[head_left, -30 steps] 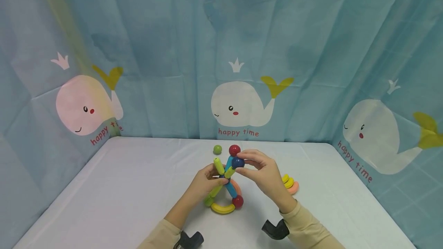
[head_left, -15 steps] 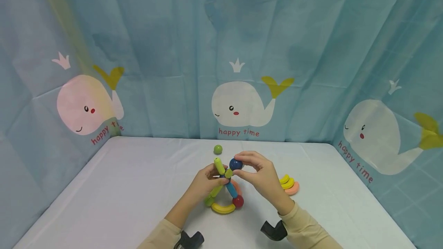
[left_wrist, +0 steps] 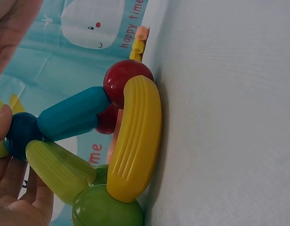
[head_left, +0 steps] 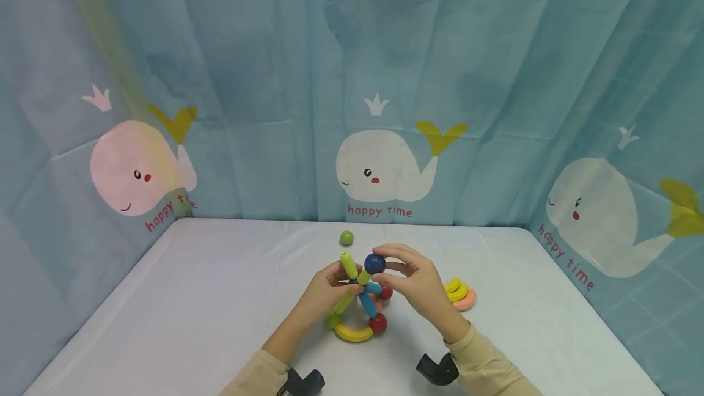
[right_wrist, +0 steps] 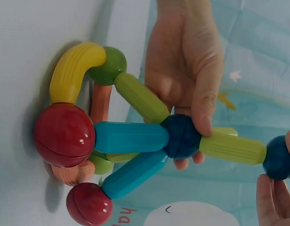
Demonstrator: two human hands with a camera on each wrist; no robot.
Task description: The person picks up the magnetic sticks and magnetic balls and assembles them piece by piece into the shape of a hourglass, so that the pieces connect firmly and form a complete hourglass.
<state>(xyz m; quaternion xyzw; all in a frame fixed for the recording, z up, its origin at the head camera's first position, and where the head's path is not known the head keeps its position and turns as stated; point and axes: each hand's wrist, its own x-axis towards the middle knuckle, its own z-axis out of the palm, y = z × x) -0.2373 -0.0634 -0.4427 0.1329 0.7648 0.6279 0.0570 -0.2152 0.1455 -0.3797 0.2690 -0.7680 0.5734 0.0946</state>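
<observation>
A structure of magnetic balls and rods stands on the white table. My left hand (head_left: 323,293) grips the dark blue centre ball (right_wrist: 182,136) between thumb and fingers. Blue rods (right_wrist: 131,137) and light green rods (right_wrist: 141,96) spread from this ball. Below, red balls (right_wrist: 65,135) and green balls (left_wrist: 107,207) join a yellow curved piece (left_wrist: 135,139) and orange curved pieces (right_wrist: 100,101). My right hand (head_left: 415,277) pinches another dark blue ball (head_left: 375,263), which meets the end of an upper light green rod (right_wrist: 233,148). A second upper light green rod (head_left: 349,266) points up.
One loose green ball (head_left: 346,238) lies behind the structure, toward the table's back edge. To the right are yellow curved pieces (head_left: 456,290) and an orange curved piece (head_left: 465,300). A patterned blue curtain (head_left: 264,139) hangs behind the table (head_left: 192,310).
A blue rod with a red ball, upright behind the right hand's ball a second ago, has swung down to the structure's lower right. The right hand has shifted slightly left and down.
</observation>
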